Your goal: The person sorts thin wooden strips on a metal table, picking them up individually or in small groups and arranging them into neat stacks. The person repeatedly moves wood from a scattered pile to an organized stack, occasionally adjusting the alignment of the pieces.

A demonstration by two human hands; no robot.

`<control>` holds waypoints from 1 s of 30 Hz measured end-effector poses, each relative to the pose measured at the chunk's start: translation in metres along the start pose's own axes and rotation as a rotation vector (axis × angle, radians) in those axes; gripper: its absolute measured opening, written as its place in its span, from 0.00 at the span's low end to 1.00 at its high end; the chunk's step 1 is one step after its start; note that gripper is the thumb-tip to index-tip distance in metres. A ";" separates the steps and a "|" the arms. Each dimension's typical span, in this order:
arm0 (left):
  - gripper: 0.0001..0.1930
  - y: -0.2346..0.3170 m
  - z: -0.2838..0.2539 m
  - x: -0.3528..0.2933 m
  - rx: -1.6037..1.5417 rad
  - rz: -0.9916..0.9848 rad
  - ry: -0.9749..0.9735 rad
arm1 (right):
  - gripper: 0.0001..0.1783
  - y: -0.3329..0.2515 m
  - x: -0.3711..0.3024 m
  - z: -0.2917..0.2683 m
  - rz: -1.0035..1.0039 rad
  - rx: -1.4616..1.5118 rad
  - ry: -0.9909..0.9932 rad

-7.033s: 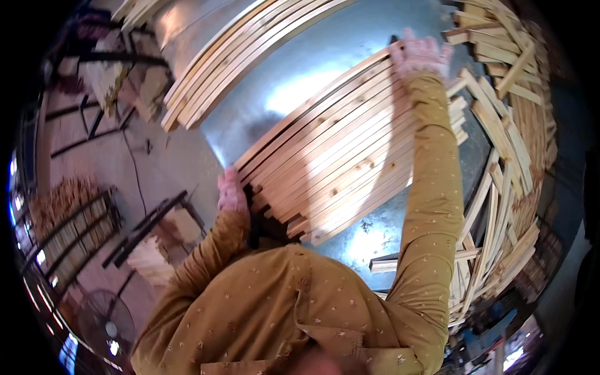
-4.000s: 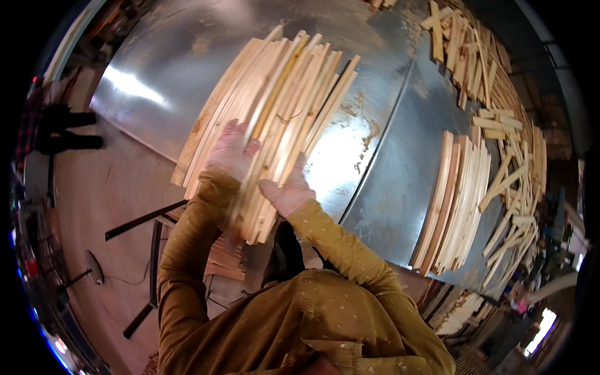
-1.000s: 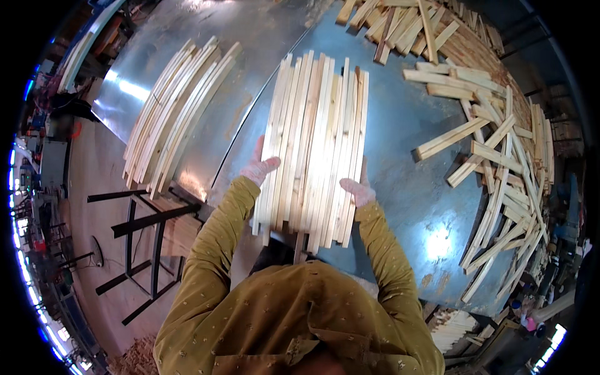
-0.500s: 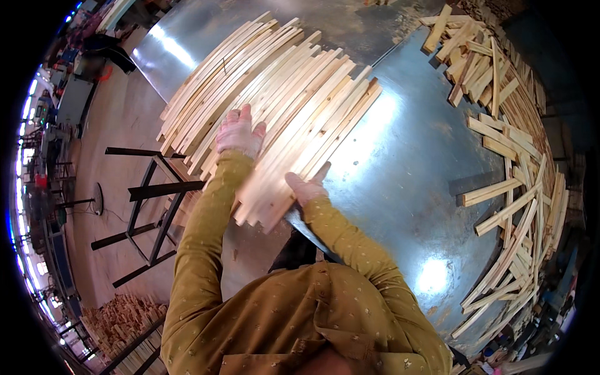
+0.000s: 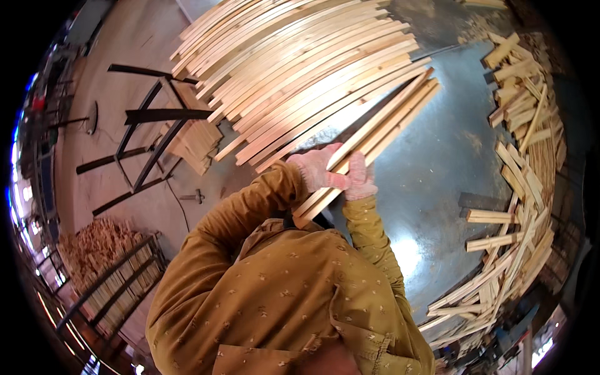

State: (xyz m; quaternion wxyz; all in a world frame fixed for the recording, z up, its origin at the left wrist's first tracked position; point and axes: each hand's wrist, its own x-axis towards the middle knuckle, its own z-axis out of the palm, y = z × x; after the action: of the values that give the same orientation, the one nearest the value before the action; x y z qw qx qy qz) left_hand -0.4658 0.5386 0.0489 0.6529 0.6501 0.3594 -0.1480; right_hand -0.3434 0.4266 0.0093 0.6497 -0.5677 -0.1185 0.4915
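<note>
Both hands wear pale pink work gloves and close together around a small bundle of narrow wooden strips [image 5: 389, 120], near the table's front edge. My left hand [image 5: 317, 167] grips the bundle from its left side, fingers wrapped over the strips. My right hand [image 5: 360, 178] is closed on the right side of the same bundle. The strips slant from near my chest up to the far right, their near ends at my jacket. Just beyond lies a wide layer of wooden strips [image 5: 300, 75] side by side, with a dark wedge-shaped gap between it and the bundle.
The shiny metal table [image 5: 431, 169] reaches right to a heap of loose wood pieces [image 5: 525, 206]. At left stand a black metal frame [image 5: 164, 116] and a stack of boards [image 5: 195, 145]. A rack of bundled sticks [image 5: 112, 262] stands at lower left.
My hands have left the spread layer and come together on a few strips at its near right edge. These strips now stand apart from the layer, angled. The view has shifted too.
</note>
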 end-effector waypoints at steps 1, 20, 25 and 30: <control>0.61 -0.002 -0.002 0.003 -0.009 -0.032 -0.072 | 0.32 0.002 -0.003 0.002 0.005 0.019 0.073; 0.37 -0.011 0.002 -0.003 0.508 0.740 0.802 | 0.30 0.014 0.003 0.004 -0.002 0.090 0.113; 0.32 -0.018 0.009 0.015 1.044 0.695 0.989 | 0.37 0.026 0.005 -0.023 0.062 -0.040 0.079; 0.31 0.005 -0.008 0.039 1.526 0.268 0.726 | 0.46 0.023 -0.007 -0.056 -0.006 -0.037 0.193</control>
State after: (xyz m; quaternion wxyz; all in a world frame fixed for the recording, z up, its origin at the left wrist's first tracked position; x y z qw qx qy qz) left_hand -0.4377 0.5578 0.0274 -0.1073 0.9558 0.2685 -0.0537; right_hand -0.3190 0.3836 -0.0262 0.6489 -0.6239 -0.0662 0.4305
